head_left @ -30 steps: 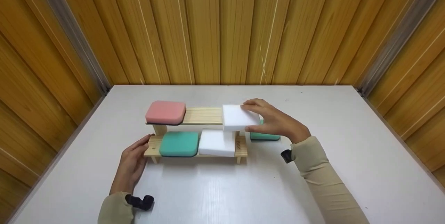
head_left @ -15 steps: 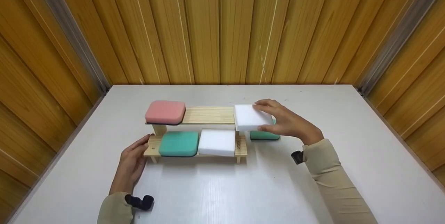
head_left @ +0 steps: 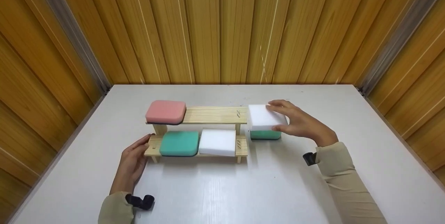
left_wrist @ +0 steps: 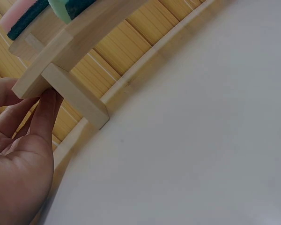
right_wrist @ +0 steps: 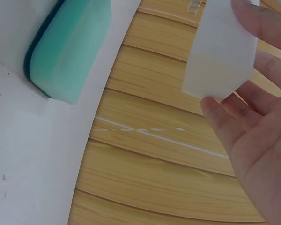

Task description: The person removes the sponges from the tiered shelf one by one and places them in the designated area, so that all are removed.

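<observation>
My right hand [head_left: 297, 121] pinches a white sponge block [head_left: 262, 116] between thumb and fingers, just right of the two-tier wooden rack [head_left: 215, 114]. In the right wrist view that white sponge [right_wrist: 220, 56] is off the table, apart from a green sponge [right_wrist: 72, 51] lying there. From the head, it partly hides the green sponge [head_left: 266, 134]. My left hand [head_left: 131, 161] grips the left end of the rack's lower board, and the left wrist view shows fingers under the board [left_wrist: 44, 75]. A pink sponge [head_left: 166, 112] lies on the upper board.
On the lower board sit a green sponge [head_left: 179, 143] and a second white sponge [head_left: 217, 142], side by side. The rack stands on a white table [head_left: 215, 196]. Wood-patterned panels [head_left: 236, 29] rise behind the table and at both sides.
My right hand has carried the white sponge rightward from over the rack's upper right end, uncovering that end, to above the green sponge on the table. My left hand and the rack have stayed put.
</observation>
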The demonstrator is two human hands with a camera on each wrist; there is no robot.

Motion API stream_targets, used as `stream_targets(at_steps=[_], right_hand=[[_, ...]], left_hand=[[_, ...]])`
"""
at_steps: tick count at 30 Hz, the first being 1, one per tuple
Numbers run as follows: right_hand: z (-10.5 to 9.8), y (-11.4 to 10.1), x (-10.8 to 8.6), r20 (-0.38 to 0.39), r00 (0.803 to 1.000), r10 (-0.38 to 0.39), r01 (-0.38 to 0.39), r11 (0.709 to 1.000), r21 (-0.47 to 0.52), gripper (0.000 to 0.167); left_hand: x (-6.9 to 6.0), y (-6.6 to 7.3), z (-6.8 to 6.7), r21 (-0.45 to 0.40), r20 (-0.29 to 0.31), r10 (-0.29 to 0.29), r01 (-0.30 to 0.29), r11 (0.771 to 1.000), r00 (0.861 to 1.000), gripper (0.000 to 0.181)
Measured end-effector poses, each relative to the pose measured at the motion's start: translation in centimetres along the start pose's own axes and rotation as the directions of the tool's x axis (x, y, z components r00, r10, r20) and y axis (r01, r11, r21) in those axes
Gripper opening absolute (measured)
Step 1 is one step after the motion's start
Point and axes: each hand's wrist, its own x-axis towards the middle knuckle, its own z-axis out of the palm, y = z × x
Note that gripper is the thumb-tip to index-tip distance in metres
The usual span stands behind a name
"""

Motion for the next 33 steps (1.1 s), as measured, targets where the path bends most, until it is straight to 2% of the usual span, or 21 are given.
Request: stream_targets(at_steps=[11,17,30,33], right_hand=[[-0.7,1.9,-1.2,-0.039,0.999,0.003,-0.003,1.0,-0.008,0.061],[-0.7,2.8,-1.8,-0.016,0.998,0.062,-0.062,0.998,0.005,0.064],[-0.7,4.3,-2.4,-0.001,0.993,0.119,-0.119,0.993,0.016,0.064],[-0.7,4.6,-2.6,0.001,0.992,0.129,-0.129,0.992,0.013,0.063]], left_hand=[[-0.1,-0.2,-0.1,0.0,0.022,0.019,-0.019,1.0,1.0,0.053],[-0.2,-0.1,0.1,-0.007,0.021,0.011,-0.01,1.0,1.0,0.052],[-0.3,0.0,0.0,0.034,0.02,0.024,-0.024,0.999,1.0,0.052],[-0.3,0.0,0.0,0.017,0.014,0.017,-0.017,1.0,1.0,0.052]])
